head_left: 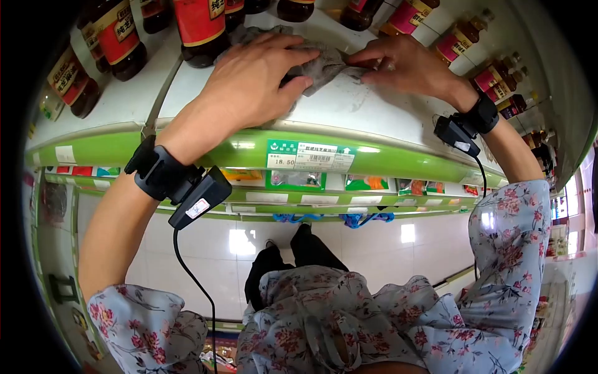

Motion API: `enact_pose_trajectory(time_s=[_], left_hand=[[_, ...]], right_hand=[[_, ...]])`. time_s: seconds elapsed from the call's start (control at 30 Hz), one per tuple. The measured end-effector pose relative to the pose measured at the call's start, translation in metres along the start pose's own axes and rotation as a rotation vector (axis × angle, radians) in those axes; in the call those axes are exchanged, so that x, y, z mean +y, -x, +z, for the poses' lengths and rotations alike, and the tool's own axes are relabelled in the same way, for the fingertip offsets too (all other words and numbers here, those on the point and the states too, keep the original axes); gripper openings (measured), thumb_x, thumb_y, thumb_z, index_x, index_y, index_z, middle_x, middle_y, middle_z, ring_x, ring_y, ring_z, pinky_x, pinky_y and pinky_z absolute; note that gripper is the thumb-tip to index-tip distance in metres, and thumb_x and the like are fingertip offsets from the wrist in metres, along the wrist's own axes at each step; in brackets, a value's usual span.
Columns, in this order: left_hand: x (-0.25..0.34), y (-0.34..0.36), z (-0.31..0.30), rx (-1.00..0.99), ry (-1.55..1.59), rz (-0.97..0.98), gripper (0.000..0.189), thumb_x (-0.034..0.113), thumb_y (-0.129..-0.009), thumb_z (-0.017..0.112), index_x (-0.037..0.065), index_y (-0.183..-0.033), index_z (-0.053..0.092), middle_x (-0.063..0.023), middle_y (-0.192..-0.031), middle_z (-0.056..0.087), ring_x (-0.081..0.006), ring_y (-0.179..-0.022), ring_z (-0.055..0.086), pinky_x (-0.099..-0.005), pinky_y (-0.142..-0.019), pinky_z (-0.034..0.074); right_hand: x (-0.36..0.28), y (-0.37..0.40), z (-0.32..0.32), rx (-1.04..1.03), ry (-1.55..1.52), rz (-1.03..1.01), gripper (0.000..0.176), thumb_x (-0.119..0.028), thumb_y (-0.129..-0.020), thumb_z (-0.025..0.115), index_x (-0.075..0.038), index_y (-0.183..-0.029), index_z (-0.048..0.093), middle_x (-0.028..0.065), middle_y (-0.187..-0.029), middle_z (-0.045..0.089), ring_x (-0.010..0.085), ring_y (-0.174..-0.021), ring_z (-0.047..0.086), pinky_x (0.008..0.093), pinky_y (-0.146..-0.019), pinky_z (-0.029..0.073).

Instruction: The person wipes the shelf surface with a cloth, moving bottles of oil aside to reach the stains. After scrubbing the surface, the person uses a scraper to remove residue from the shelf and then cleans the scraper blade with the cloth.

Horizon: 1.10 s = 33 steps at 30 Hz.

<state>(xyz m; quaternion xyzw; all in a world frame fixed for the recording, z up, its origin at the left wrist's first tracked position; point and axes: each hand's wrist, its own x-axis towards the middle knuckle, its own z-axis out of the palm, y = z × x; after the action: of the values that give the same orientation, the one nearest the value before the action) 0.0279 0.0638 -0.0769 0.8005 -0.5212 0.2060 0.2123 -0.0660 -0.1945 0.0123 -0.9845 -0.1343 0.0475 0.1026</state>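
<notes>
A crumpled grey cloth (324, 67) lies on the white shelf (355, 115). My left hand (258, 78) rests on top of the cloth, fingers stretched out and thumb apart. At the cloth's right end, my right hand (414, 65) pinches its edge between thumb and fingers. Dark smudges mark the shelf surface just below the right hand. Close beyond my left hand stands a dark bottle with a red label (200, 28).
More red-labelled bottles (118, 37) stand at the left, and pink-labelled bottles (458, 40) at the right. A green shelf edge with a price tag (311, 156) runs in front. Packaged goods (296, 179) sit on the shelf below. Black wrist devices (200, 198) trail cables.
</notes>
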Motion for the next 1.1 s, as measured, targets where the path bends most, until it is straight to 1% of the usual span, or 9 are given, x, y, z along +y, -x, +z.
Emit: enact_pose_trajectory(time_s=[0.23,0.33,0.5,0.6,0.63,0.77,0.8,0.87,1.1], left_hand=[[-0.003,-0.002,0.003,0.025,-0.009,0.039,0.045,0.029,-0.095,0.062,0.016,-0.137,0.063,-0.0124,-0.145,0.056,-0.0349,-0.131,0.053,-0.0487,-0.11,0.042],[-0.002,0.0,0.0,0.016,0.005,0.039,0.044,0.028,-0.095,0.062,0.014,-0.137,0.063,-0.0129,-0.144,0.056,-0.0353,-0.131,0.053,-0.0481,-0.11,0.042],[-0.001,-0.001,-0.004,-0.002,0.032,0.044,0.044,0.026,-0.094,0.063,0.014,-0.137,0.063,-0.013,-0.143,0.058,-0.0354,-0.13,0.054,-0.0471,-0.109,0.043],[0.0,-0.002,0.001,0.031,0.02,0.025,0.044,0.027,-0.094,0.063,0.014,-0.137,0.063,-0.0124,-0.143,0.057,-0.0357,-0.13,0.054,-0.0474,-0.11,0.043],[0.001,-0.001,0.003,0.059,0.012,0.016,0.044,0.027,-0.094,0.063,0.014,-0.136,0.063,-0.012,-0.144,0.056,-0.0359,-0.131,0.053,-0.0475,-0.11,0.043],[-0.002,0.0,0.002,0.014,0.034,0.024,0.044,0.026,-0.094,0.063,0.015,-0.136,0.064,-0.0123,-0.145,0.056,-0.0356,-0.131,0.053,-0.0487,-0.11,0.043],[-0.003,-0.002,0.0,-0.003,0.042,0.016,0.044,0.027,-0.094,0.062,0.015,-0.136,0.063,-0.0123,-0.145,0.056,-0.0357,-0.132,0.052,-0.049,-0.11,0.042],[0.0,-0.003,-0.004,-0.05,0.07,0.013,0.044,0.028,-0.095,0.062,0.015,-0.137,0.063,-0.0122,-0.146,0.055,-0.036,-0.133,0.051,-0.0498,-0.11,0.042],[0.001,-0.003,-0.007,-0.059,0.026,0.009,0.046,0.029,-0.096,0.059,0.017,-0.141,0.06,-0.0115,-0.149,0.052,-0.0365,-0.136,0.049,-0.0515,-0.112,0.04]], right_hand=[[0.014,-0.001,0.013,0.132,0.156,-0.129,0.033,-0.018,-0.088,0.074,-0.002,-0.117,0.073,0.0111,-0.1,0.073,0.0209,-0.085,0.069,0.0306,-0.074,0.054],[0.004,-0.018,0.009,0.076,0.119,-0.044,0.025,-0.021,-0.085,0.074,-0.004,-0.103,0.077,0.012,-0.092,0.076,0.0266,-0.083,0.072,0.0342,-0.078,0.056],[-0.004,-0.014,0.01,0.066,0.08,-0.133,0.017,-0.014,-0.088,0.072,0.0,-0.097,0.075,0.0107,-0.083,0.073,0.0209,-0.075,0.069,0.0321,-0.071,0.054],[0.028,-0.052,0.006,0.187,0.309,-0.215,0.017,-0.015,-0.088,0.073,0.001,-0.095,0.075,0.0104,-0.083,0.074,0.0182,-0.075,0.07,0.0315,-0.069,0.055],[0.027,-0.057,0.002,0.103,0.276,-0.151,0.017,-0.015,-0.087,0.074,0.001,-0.094,0.075,0.0101,-0.081,0.074,0.0152,-0.075,0.07,0.0306,-0.07,0.056],[-0.023,-0.021,-0.002,-0.084,0.115,0.107,0.022,-0.017,-0.082,0.077,-0.004,-0.099,0.078,0.0132,-0.087,0.076,0.0256,-0.082,0.072,0.036,-0.078,0.057],[-0.012,-0.017,0.005,0.022,0.094,-0.09,0.018,-0.015,-0.083,0.076,0.0,-0.092,0.076,0.0109,-0.077,0.073,0.0185,-0.067,0.068,0.032,-0.067,0.055],[0.006,-0.028,0.009,0.134,0.28,-0.136,0.019,-0.015,-0.082,0.076,0.001,-0.093,0.076,0.0118,-0.077,0.073,0.0209,-0.067,0.069,0.0326,-0.067,0.055],[-0.008,-0.013,0.005,0.032,0.193,-0.065,0.018,-0.016,-0.083,0.073,-0.003,-0.094,0.078,0.0137,-0.082,0.074,0.0245,-0.076,0.07,0.0364,-0.072,0.055]])
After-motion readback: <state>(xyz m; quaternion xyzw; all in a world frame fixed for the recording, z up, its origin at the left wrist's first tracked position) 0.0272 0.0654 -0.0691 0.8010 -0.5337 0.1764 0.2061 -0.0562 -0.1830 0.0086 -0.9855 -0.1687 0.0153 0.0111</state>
